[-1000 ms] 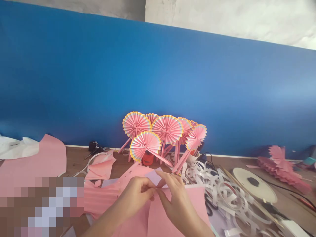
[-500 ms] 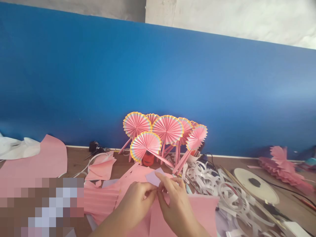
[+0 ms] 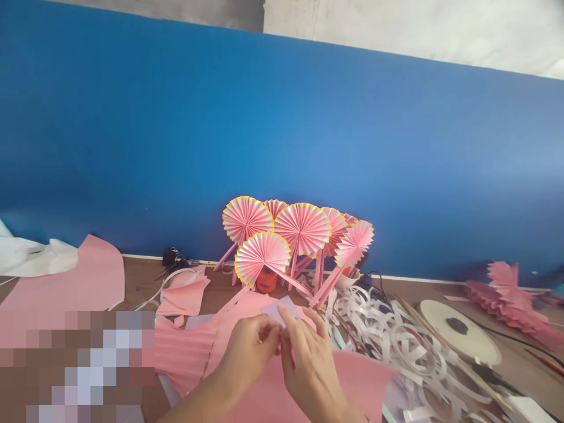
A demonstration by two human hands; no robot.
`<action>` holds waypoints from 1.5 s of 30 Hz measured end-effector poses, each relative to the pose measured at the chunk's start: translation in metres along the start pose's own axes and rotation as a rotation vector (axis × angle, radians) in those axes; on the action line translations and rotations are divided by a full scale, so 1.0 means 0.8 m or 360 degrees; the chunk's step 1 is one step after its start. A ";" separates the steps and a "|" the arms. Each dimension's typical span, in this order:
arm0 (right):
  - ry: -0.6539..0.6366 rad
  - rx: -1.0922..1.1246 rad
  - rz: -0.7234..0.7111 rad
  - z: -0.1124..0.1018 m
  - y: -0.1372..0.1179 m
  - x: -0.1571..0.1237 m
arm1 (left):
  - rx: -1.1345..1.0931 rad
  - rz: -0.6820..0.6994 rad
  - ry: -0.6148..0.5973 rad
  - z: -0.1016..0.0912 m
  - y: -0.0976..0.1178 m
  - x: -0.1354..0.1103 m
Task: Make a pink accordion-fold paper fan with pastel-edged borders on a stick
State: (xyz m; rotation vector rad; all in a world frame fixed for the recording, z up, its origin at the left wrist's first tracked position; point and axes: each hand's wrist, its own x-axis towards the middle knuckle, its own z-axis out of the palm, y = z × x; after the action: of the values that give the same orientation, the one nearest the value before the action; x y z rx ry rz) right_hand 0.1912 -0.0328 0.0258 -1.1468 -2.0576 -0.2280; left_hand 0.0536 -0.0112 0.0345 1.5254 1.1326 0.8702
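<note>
My left hand (image 3: 253, 346) is closed in a pinch over the pink paper. Just beside it, my right hand (image 3: 308, 358) has thumb and forefinger pressed together, its other fingers loosely stretched. The fingertips of both hands meet, and whatever lies between them is hidden or too small to make out. Under and around the hands spread pink paper sheets (image 3: 361, 382). A small lilac piece of paper (image 3: 288, 308) shows just behind the fingers. To the left is pleated pink paper (image 3: 185, 349).
Several pink pleated fans (image 3: 302, 229) stand behind my hands against a blue partition (image 3: 282, 117). Curled white paper strips (image 3: 409, 346) heap up on the right, beside a round cream lid-like disc (image 3: 460, 332). Pink ruffled paper (image 3: 513, 305) lies far right. Black clips (image 3: 171, 257) sit back left.
The view has shifted slightly. My hands stay together, with the left fingers curled a little more. The right edge of the pink sheet beneath has shifted outward.
</note>
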 end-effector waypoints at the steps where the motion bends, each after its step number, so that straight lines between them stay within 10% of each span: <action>1: -0.0012 0.0001 -0.0002 0.001 0.002 0.000 | -0.0095 -0.0014 -0.0018 0.000 -0.004 0.003; 12: -0.0054 0.0140 0.0084 0.001 0.010 0.004 | -0.0109 -0.0087 0.0053 -0.001 -0.017 0.013; 27: -0.0249 0.1097 0.0976 -0.014 0.023 0.018 | -0.0353 0.0042 -0.0006 -0.009 0.000 0.004; 45: -0.0126 0.0967 0.0782 -0.022 0.023 0.019 | -0.0605 -0.0048 0.0123 -0.013 0.017 -0.002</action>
State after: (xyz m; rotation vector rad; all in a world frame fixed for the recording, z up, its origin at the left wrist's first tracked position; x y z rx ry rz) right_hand 0.2104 -0.0204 0.0445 -1.2212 -1.6579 0.6453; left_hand 0.0468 -0.0101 0.0503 1.1680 0.9756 1.0632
